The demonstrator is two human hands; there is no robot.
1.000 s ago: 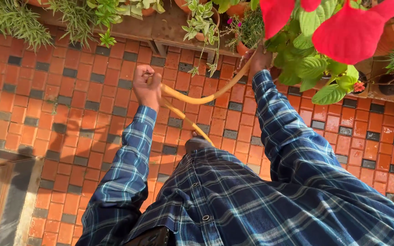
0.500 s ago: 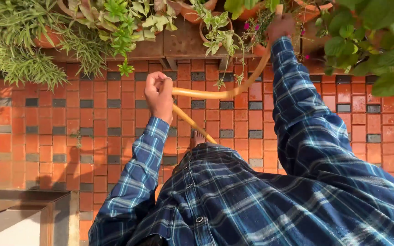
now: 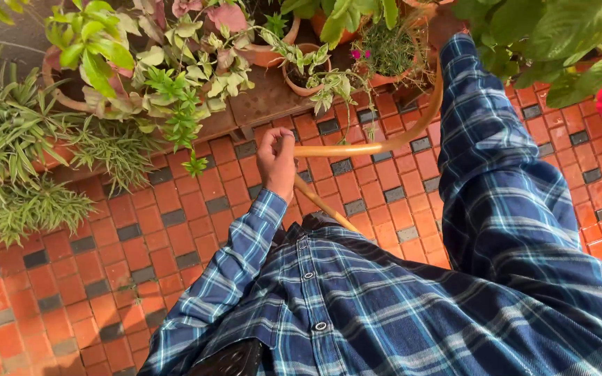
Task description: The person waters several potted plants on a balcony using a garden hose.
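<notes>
Left hand (image 3: 277,161) is seen closed in a fist; its fingers (image 3: 270,141) are wrapped around the yellow hose (image 3: 357,148), which is gripped right at the bend. From the fingers, one run of hose is routed down toward the body, under the blue plaid shirt (image 3: 398,299); the other run is arced to the right and up along the right sleeve (image 3: 496,160).

Right hand is hidden past the sleeve cuff, among leaves at the top edge; the state of its fingers cannot be told.

Potted plants (image 3: 175,76) are lined up just above the left fingers, on a low wooden shelf (image 3: 263,104). A small terracotta pot (image 3: 301,87) is placed just above and right of the fingers. Spiky green plants (image 3: 8,153) are located well left of them. Red brick floor (image 3: 148,230) is seen below the fingers.
</notes>
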